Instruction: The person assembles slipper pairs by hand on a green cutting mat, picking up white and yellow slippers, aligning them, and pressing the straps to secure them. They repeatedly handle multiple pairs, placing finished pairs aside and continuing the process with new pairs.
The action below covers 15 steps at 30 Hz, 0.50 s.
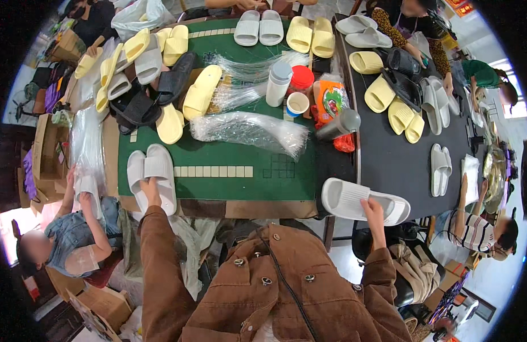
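My left hand (151,191) reaches in at the heel side of a pair of light grey slippers (158,161) at the left front of the green mat. Its fingers close at the strap of these slippers, and their tips are partly hidden there. On the right, my right hand (373,214) grips a whitish slipper (344,198) at its middle, thumb side on top. This slipper lies sideways at the front edge of the table, its heel end pointing right; a second sole seems to sit against it, but I cannot tell for sure.
Yellow slippers (202,92) and black slippers (139,106) pile up at the left. Clear plastic bags (249,130), a grey-lidded bottle (279,85) and a paper cup (297,105) stand mid-table. More slippers cover the dark table (389,171). Several people work around it.
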### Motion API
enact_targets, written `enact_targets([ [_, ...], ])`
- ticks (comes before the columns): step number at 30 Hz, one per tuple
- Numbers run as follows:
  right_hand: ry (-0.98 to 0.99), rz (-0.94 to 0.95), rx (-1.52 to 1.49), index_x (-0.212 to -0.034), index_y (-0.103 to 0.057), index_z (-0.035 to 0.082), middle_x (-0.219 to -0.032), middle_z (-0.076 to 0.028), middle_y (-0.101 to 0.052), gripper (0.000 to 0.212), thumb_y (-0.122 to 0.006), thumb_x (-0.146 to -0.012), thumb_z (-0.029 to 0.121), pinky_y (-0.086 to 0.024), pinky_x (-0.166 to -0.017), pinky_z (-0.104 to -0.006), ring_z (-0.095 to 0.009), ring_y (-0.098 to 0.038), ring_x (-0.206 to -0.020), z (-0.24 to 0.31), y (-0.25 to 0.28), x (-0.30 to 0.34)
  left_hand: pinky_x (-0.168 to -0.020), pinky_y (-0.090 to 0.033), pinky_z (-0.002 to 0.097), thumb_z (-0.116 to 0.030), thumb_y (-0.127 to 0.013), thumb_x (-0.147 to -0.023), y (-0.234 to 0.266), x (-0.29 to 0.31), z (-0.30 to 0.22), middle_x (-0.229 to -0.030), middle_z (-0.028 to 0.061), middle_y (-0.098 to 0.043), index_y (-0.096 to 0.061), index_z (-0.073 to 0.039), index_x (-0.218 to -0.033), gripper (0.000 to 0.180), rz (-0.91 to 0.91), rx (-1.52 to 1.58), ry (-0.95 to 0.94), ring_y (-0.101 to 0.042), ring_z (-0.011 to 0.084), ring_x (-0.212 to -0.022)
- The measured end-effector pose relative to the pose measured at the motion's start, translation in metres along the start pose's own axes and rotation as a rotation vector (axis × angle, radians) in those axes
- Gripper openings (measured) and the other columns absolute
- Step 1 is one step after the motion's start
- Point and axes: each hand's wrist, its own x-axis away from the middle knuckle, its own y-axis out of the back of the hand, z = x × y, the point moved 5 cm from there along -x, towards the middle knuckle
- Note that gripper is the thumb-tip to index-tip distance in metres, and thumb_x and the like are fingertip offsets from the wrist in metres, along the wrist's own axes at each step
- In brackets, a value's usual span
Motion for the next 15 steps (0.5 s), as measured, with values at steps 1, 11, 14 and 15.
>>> enact_targets([
  [1,-0.013,0.059,0.0,-0.088,-0.065,-0.002,-0.064,-0.004,-0.059,0.032,-0.062,-0.087,0.031,-0.042,-0.054,-0.027,-0.008,-0.051,-0.06,0.018,-0.012,0.005,-0.095,-0.036,0.0361,-0.006,-0.061,-0.076,0.006,0.0,0.0,-0.117,0.0217,-0.053,-0.042,0.011,-0.123,0.054,-0.01,-0.098,-0.005,-0.05,0.0302,-0.109],
  [11,0.241,0.304,-0.278,-0.078,-0.06,0.001,-0.065,-0.007,-0.063,0.029,-0.054,-0.09,0.027,-0.045,-0.058,-0.0312,-0.016,-0.057,-0.059,0.152,-0.22,0.019,-0.11,-0.019,0.045,-0.009,-0.055,-0.081,-0.077,0.122,-0.004,-0.142,0.0293,-0.02,-0.027,0.006,-0.137,0.064,-0.018,-0.46,-0.393,-0.021,0.043,-0.132],
  [14,0.289,0.325,-0.365,-0.082,-0.058,0.001,-0.069,-0.01,-0.062,0.027,-0.047,-0.092,0.024,-0.044,-0.064,-0.0332,-0.021,-0.059,-0.067,0.169,-0.275,0.013,-0.11,-0.019,0.0439,-0.011,-0.052,-0.087,-0.12,0.187,-0.066,-0.142,0.0288,-0.02,-0.027,0.004,-0.138,0.059,0.206,-0.261,-0.292,-0.019,0.0411,-0.134],
  [15,0.32,0.335,-0.373,-0.084,-0.057,0.001,-0.07,-0.011,-0.061,0.026,-0.045,-0.092,0.023,-0.044,-0.066,-0.0335,-0.023,-0.059,-0.07,0.174,-0.284,0.015,-0.11,-0.018,0.0438,-0.013,-0.052,-0.089,-0.126,0.198,-0.067,-0.143,0.0287,-0.02,-0.027,0.004,-0.138,0.058,0.231,-0.256,-0.321,-0.019,0.0408,-0.134],
])
